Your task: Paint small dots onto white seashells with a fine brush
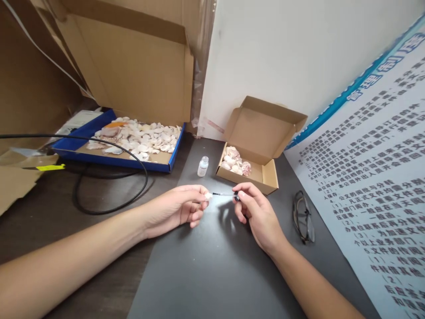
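Note:
Between the thumb and fingers of my left hand is a small whitish seashell. My right hand pinches the dark cap of a small brush, whose thin stem points left. The brush's dark tip is right by the shell; whether they touch I cannot tell. A small glass bottle with a white label stands upright, uncapped, just beyond my hands. Behind my right hand, an open cardboard box holds several pale and pinkish shells.
A blue-edged box full of white shells stands at the back left, its brown lid raised. A black cable loops in front of it. Eyeglasses lie at right, beside a printed poster.

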Motion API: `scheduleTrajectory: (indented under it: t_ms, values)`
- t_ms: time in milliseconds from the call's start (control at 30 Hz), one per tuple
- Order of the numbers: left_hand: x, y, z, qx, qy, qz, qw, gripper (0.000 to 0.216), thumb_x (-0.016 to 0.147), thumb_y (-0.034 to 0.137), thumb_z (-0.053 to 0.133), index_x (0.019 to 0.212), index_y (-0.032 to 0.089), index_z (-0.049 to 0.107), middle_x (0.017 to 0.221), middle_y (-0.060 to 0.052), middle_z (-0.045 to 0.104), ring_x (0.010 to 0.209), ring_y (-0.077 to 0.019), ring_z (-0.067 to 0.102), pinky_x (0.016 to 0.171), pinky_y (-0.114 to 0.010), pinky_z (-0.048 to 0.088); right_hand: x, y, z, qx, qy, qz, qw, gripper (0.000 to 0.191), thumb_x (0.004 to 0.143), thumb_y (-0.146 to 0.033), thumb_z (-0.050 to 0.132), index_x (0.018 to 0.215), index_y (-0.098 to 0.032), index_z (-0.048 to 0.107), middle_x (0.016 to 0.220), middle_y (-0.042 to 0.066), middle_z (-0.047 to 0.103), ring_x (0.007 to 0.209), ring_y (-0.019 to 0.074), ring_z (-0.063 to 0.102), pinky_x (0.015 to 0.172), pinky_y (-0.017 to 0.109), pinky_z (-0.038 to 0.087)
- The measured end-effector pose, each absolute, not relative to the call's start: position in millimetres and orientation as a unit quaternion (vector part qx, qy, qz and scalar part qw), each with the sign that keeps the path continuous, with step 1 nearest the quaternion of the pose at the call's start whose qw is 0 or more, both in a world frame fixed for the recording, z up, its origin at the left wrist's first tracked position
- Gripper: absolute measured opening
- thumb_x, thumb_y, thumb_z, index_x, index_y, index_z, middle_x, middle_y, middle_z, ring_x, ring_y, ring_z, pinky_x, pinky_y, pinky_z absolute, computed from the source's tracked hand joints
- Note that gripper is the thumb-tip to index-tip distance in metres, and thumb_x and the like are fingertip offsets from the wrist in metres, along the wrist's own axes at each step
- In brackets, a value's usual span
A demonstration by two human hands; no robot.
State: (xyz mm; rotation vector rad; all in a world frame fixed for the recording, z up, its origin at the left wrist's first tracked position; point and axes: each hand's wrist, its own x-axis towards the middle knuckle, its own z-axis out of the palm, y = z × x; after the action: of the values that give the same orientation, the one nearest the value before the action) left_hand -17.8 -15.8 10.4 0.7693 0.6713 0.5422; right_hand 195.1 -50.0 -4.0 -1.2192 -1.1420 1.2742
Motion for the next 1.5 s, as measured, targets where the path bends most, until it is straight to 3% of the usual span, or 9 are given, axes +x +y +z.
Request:
scheduleTrajectory:
  t_ms: [367, 567, 733, 1133, 1267, 1500]
  values:
    - [-19.0, -13.1, 9.1, 0.354, 0.326, 0.262, 0.836, 0.018, 0.085, 0.024, 0.071, 0.081, 0.012, 0.057, 0.07, 0.004, 0.048, 0.05, -0.0022, 0.036, 0.046, -0.017, 0.023, 198.3, -47.4, -7.6, -0.503, -0.473, 0.527, 0.496, 0.024, 0.081, -0.039, 0.065, 0.093, -0.019, 0.058, 0.077, -0.004, 0.057, 0.043, 0.0026, 0.042, 0.044, 0.02, 0.026]
    - [-20.8, -12.4, 6.7, 0.392, 0.325, 0.241, 0.826, 0.021, 0.081, 0.027, 0.075, 0.086, 0.014, 0.059, 0.078, 0.001, 0.055, 0.051, -0.0028, 0.04, 0.047, -0.019, 0.026, 197.3, -45.9, -6.8, -0.512, -0.491, 0.513, 0.484, 0.026, 0.08, -0.04, 0.066, 0.092, -0.019, 0.056, 0.068, -0.007, 0.049, 0.044, 0.0036, 0.039, 0.045, 0.02, 0.025]
    - [-20.7, -12.2, 4.6, 0.406, 0.323, 0.216, 0.827, 0.023, 0.077, 0.024, 0.077, 0.087, 0.015, 0.058, 0.075, 0.003, 0.052, 0.051, -0.0029, 0.038, 0.048, -0.02, 0.026, 197.7, -48.1, -4.3, -0.516, -0.502, 0.511, 0.47, 0.026, 0.08, -0.04, 0.066, 0.093, -0.02, 0.055, 0.062, -0.009, 0.043, 0.046, 0.0055, 0.038, 0.046, 0.021, 0.027]
    - [-17.3, -13.8, 6.8, 0.446, 0.342, 0.2, 0.802, 0.027, 0.075, 0.027, 0.075, 0.085, 0.017, 0.052, 0.067, 0.005, 0.048, 0.052, -0.0047, 0.039, 0.05, -0.02, 0.029, 202.0, -50.3, -4.0, -0.483, -0.521, 0.471, 0.523, 0.017, 0.083, -0.034, 0.065, 0.092, -0.021, 0.058, 0.072, -0.007, 0.047, 0.046, 0.0049, 0.04, 0.048, 0.023, 0.034]
    - [-17.9, -14.5, 6.8, 0.456, 0.325, 0.198, 0.805, 0.024, 0.076, 0.025, 0.073, 0.083, 0.017, 0.051, 0.064, 0.006, 0.046, 0.053, -0.0054, 0.039, 0.052, -0.02, 0.031, 199.0, -44.5, 13.6, -0.515, -0.561, 0.359, 0.539, 0.016, 0.085, -0.033, 0.066, 0.094, -0.023, 0.059, 0.072, -0.005, 0.049, 0.05, 0.0075, 0.041, 0.048, 0.024, 0.034]
    - [-19.1, -14.6, 6.5, 0.475, 0.31, 0.196, 0.8, 0.019, 0.076, 0.024, 0.069, 0.082, 0.018, 0.051, 0.066, 0.005, 0.049, 0.054, -0.0069, 0.042, 0.054, -0.022, 0.034, 179.5, -1.8, 56.3, -0.549, -0.681, 0.193, 0.445, 0.021, 0.085, -0.034, 0.065, 0.102, -0.021, 0.067, 0.068, -0.002, 0.054, 0.056, 0.0127, 0.047, 0.056, 0.028, 0.039]
